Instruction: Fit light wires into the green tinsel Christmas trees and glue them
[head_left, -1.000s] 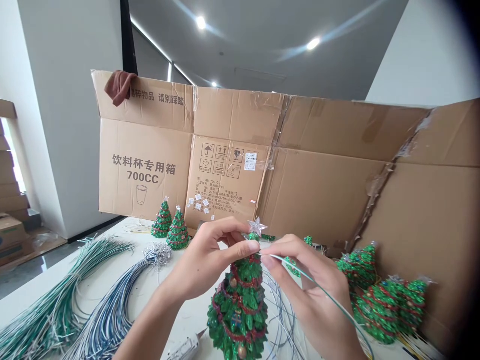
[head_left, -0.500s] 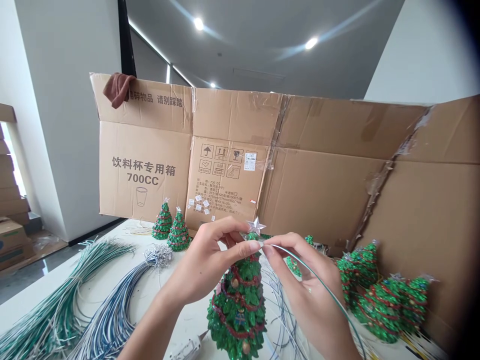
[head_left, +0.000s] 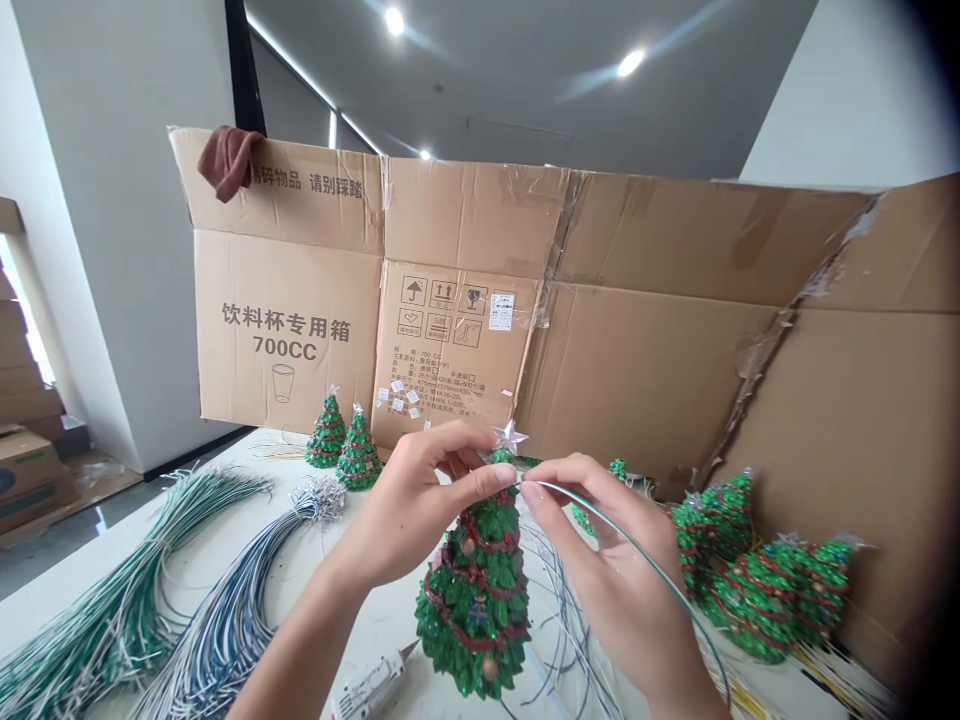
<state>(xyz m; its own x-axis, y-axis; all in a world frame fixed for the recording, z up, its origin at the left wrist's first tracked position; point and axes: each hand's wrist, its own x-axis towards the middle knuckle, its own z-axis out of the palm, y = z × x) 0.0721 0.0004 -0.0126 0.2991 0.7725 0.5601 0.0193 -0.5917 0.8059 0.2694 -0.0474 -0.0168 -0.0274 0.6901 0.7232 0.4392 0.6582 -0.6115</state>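
A small green Christmas tree (head_left: 474,590) with red garland and a clear star (head_left: 510,437) on top stands in front of me. My left hand (head_left: 420,500) is closed around its upper part, thumb in front and fingers behind. My right hand (head_left: 611,545) pinches a teal wire (head_left: 637,552) close to its end, just right of the treetop. That end sits by my left thumb tip; whether it touches the tree I cannot tell. The wire curves down over my right hand and past the wrist. A white glue gun (head_left: 375,687) lies left of the tree's base.
Bundles of green-white wires (head_left: 127,590) and blue-white wires (head_left: 240,600) lie at the left. Two small trees (head_left: 358,455) stand behind them. Several more trees (head_left: 765,595) sit at the right. Loose wires (head_left: 566,630) lie behind my tree. A cardboard wall (head_left: 660,370) closes off the back.
The view has shifted slightly. Both hands keep their hold on the tree and the wire, and the wire's end stays close to the left thumb.
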